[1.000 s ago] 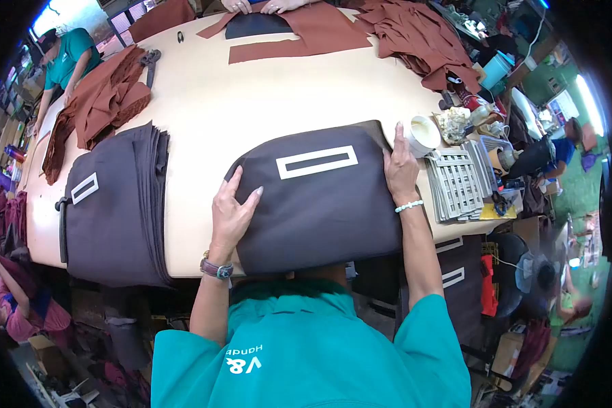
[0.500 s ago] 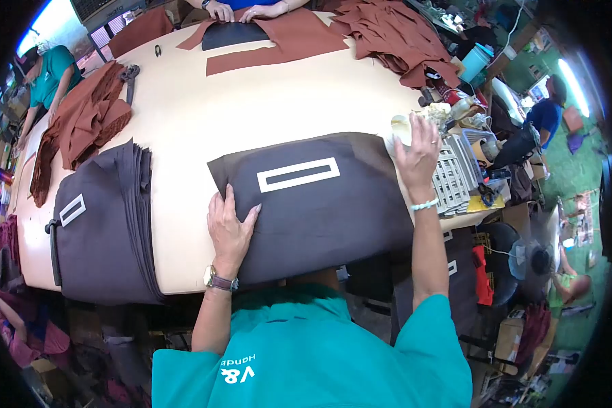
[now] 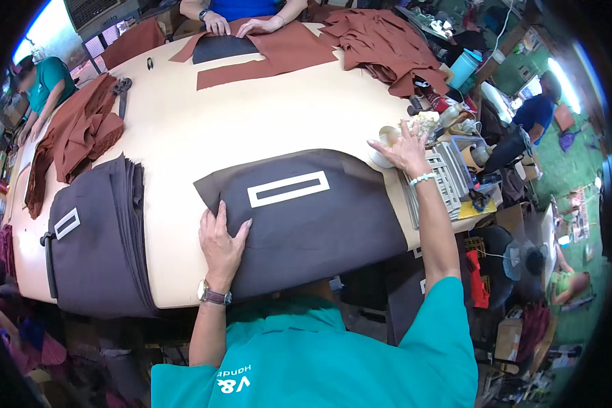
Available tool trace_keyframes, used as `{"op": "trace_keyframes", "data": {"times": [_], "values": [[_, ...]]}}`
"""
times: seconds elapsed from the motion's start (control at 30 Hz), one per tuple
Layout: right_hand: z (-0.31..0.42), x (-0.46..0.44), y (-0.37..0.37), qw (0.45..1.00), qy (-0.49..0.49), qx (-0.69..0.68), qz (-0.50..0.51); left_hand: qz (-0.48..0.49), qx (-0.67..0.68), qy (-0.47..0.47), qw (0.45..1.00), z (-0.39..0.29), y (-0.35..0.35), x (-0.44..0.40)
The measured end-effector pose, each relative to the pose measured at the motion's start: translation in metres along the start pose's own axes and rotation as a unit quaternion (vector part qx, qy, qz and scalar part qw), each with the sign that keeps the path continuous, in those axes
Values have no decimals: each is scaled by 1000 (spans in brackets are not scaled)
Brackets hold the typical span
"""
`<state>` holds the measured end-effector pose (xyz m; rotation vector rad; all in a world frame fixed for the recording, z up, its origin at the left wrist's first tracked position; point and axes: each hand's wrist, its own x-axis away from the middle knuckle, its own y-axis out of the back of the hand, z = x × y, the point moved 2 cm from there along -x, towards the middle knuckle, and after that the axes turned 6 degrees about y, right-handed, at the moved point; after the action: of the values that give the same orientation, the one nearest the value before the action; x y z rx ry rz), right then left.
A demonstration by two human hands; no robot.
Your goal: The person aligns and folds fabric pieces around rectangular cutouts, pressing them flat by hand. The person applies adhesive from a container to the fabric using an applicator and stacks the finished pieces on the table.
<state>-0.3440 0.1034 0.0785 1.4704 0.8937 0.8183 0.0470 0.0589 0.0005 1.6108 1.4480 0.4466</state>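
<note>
— Where is the dark brown-grey cloth (image 3: 306,238)?
— On the pale, smooth table (image 3: 183,122), in front of the person, its near edge at the table's edge. A cream rectangular frame (image 3: 290,197) lies on its upper part.
— And the left hand (image 3: 221,248)?
— Resting on the cloth's left side, fingers spread and grasping nothing.
— What about the right hand (image 3: 404,149)?
— Unclenched, thumb and fingers splayed, over the round white cup (image 3: 381,160) beyond the cloth's right corner. I can't tell whether it touches the cup.
— What lies beside that?
— A pile of pale grey slotted pieces (image 3: 442,185), just right of the cup, partly behind the wrist.
— And to the left?
— A thick stack of dark brown-grey cloth (image 3: 95,248), apart from the front cloth, with a black metal clamp (image 3: 50,268) at its left side.
— Anyone across the table?
— Yes, a person in blue (image 3: 241,8), both hands at a rust-brown cut sheet (image 3: 285,54).
</note>
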Motion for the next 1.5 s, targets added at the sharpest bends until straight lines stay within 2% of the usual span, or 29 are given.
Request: {"op": "trace_keyframes", "data": {"times": [0.03, 0.07, 0.17, 0.27, 0.37, 0.5, 0.53, 0.8, 0.9, 1.0, 1.1, 1.2, 1.3, 1.4, 1.5], "values": [[1, -1, 1, 1000, -2, 2, 19, -2, -1, -1, 1000, 0, 0, 0], [-4, -6, -8, 1000, -6, 13, -2, -4, -2, -2, 1000, 0, 0, 0], [2, 5, 18, 992, -1, -5, -124, -15, -10, -11, 1000, 0, 1, 0], [-15, 12, 9, 946, 10, -11, -323, -16, -17, -12, 1000, -1, 2, 0], [-22, 27, 3, 973, 20, 87, -211, -14, -16, -15, 1000, -1, 1, 0], [-16, 45, -2, 985, 43, 43, -162, -19, -3, -17, 1000, -1, 2, 0], [-15, 48, -6, 979, 55, 27, -196, -20, -2, -16, 1000, -1, 3, 0], [18, 58, 7, 975, 98, 27, -199, -24, 4, -25, 999, 1, 2, 1], [63, 78, 30, 946, 195, -77, -247, -24, 7, -29, 999, 2, 2, 0], [104, 92, 4, 916, 249, -238, -207, -30, -5, -33, 999, 2, 0, 2], [121, 90, -39, 921, 186, -324, -113, -26, -6, -35, 999, 2, 1, 1], [119, 83, -58, 914, 170, -350, -111, -16, -5, -30, 999, 3, 2, 2], [122, 83, -66, 944, 177, -256, -112, -12, -4, -29, 999, 3, 2, 1], [131, 88, -60, 978, 163, -109, -69, -18, -8, -35, 999, 4, 1, 1], [139, 89, -55, 991, 110, 35, -61, -19, -10, -39, 999, 4, 1, 1]]}}
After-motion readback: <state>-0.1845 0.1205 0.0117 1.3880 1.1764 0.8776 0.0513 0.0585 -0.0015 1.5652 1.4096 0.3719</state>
